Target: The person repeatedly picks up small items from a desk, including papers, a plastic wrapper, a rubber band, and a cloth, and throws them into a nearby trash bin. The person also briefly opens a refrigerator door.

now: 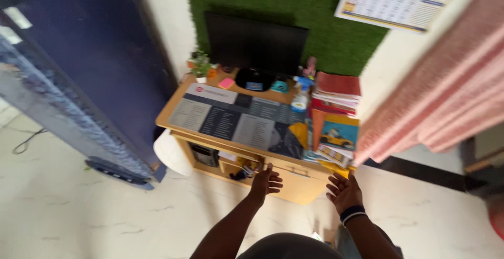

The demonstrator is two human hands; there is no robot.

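Desk (181,113), low and wooden, against green wall; both hands reach at its front edge. Left hand (266,179) open, fingers spread, empty, just beside the clutter in the open shelf (231,165) under the top. Right hand (344,189) open, palm up, empty, just below the book stack (336,133). Risk: books overhang the desk's right corner, a knock from the right hand could tip them off. Spray bottle (300,97) stands beside the stack and could fall too. Monitor (255,44) well back.
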